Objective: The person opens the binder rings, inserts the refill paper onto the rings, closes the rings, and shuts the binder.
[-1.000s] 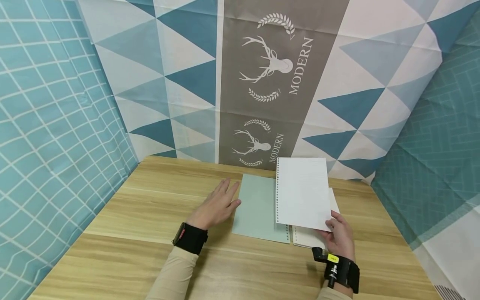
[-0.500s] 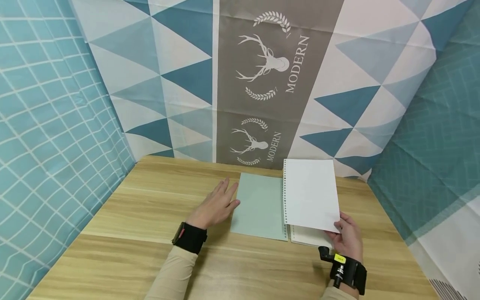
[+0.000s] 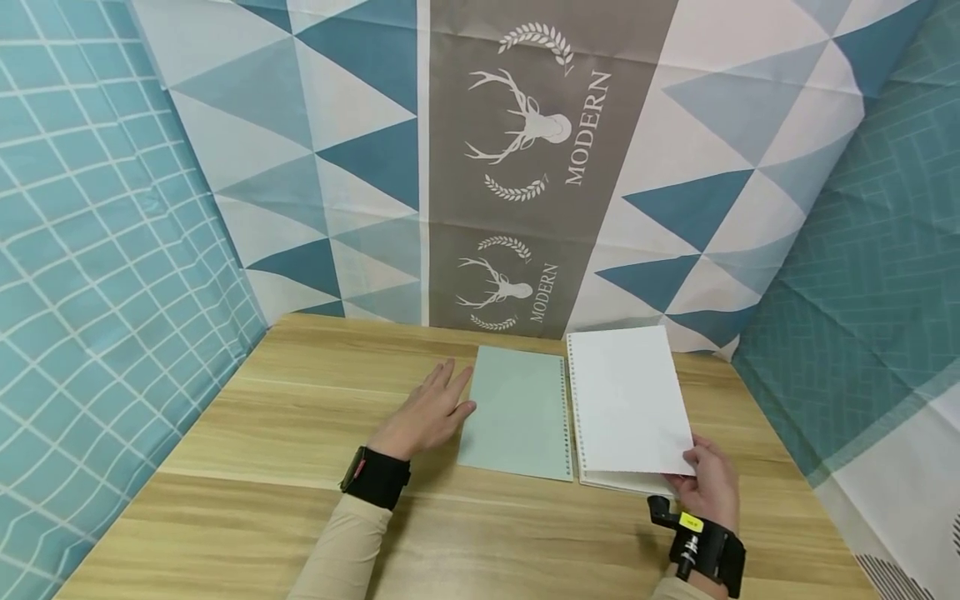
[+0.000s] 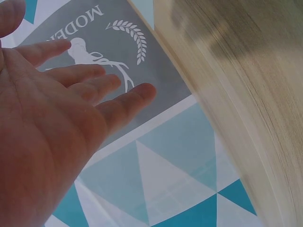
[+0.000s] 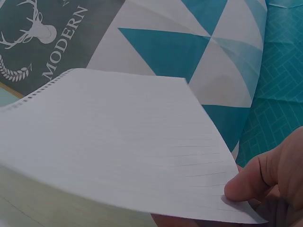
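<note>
White hole-punched paper (image 3: 630,400) is pinched at its lower right corner by my right hand (image 3: 708,479). Its punched edge faces left, and it slopes over a white stack (image 3: 622,481) whose lower edge shows beneath. In the right wrist view the thumb presses on top of the faintly lined paper (image 5: 123,137), with fingers underneath. A pale green cover sheet (image 3: 517,412), punched along its right edge, lies flat to the left of the stack. My left hand (image 3: 423,417) has its fingers spread beside the green sheet's left edge. The left wrist view shows that palm (image 4: 42,123) holding nothing.
The wooden table (image 3: 262,467) runs up to a patterned cloth (image 3: 360,167) hanging behind it. Blue gridded cloth (image 3: 97,217) hangs at the left, and teal cloth (image 3: 862,275) at the right.
My right hand has moved right and slightly down with the white paper, which has come off the green sheet and lowered over the white stack. My left hand has stayed nearly still.
</note>
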`<state>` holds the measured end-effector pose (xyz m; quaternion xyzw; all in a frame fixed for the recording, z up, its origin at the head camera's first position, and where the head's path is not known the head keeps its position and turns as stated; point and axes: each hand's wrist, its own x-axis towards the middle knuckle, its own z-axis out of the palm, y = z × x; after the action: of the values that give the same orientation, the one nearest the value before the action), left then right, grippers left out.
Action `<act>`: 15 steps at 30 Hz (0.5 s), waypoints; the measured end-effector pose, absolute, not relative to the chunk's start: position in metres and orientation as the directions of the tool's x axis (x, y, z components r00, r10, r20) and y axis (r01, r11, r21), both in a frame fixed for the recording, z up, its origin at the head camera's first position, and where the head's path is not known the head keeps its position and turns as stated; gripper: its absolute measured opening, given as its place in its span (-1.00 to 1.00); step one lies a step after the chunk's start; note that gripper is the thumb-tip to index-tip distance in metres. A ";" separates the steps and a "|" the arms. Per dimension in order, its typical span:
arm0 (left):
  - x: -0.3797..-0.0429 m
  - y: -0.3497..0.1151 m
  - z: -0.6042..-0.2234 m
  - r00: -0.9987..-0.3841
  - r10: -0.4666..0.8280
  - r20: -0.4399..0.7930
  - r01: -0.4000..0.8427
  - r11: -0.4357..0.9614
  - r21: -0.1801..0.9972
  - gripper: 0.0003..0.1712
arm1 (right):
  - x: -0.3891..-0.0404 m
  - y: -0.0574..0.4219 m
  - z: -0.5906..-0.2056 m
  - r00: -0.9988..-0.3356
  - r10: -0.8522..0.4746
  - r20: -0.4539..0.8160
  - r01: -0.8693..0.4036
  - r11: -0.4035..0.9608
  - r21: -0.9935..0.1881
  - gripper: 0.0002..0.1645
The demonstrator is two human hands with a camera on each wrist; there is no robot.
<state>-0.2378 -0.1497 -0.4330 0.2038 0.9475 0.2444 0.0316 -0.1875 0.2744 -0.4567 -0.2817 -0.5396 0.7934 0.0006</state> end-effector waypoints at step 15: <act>-0.237 -0.149 -0.435 -0.916 0.400 0.036 0.367 0.799 0.477 -0.28 | -0.189 0.276 -0.457 -0.825 0.241 -0.511 0.312 -0.560 -0.768 -0.30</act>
<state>-0.2369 -0.1495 -0.4354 0.2023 0.9478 0.2445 0.0330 -0.1887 0.2760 -0.4572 -0.2951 -0.4687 0.8324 -0.0212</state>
